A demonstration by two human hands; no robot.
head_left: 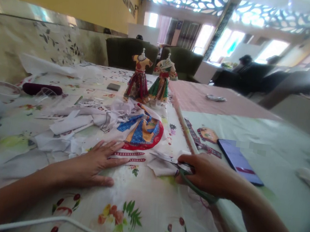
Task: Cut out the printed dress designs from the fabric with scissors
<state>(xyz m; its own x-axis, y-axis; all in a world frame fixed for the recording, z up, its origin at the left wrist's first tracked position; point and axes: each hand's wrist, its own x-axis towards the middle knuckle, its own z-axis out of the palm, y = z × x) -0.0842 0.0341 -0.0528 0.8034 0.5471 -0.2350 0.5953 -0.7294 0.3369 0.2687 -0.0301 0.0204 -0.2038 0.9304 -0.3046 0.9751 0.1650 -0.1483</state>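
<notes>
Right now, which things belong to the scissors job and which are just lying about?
Job in hand, it seems:
green-handled scissors, in the right hand
red patterned strips, by the left hand
red-bordered cloth

Lying about, probably:
smartphone
maroon case
white cable

Harsh glare from far windows (272, 52), soft edges (especially right)

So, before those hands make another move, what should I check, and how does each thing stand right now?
1. Green-handled scissors gripped in the right hand: ok.
2. Left hand apart from the blades: ok.
3. Blades open or shut: cannot tell, too blurred.
4. Narrow red patterned strips within reach: ok, next to the left hand.
5. Tablecloth free of scraps: not ok, white scraps lie about.
6. Two dressed miniature mannequins upright: ok.
</notes>
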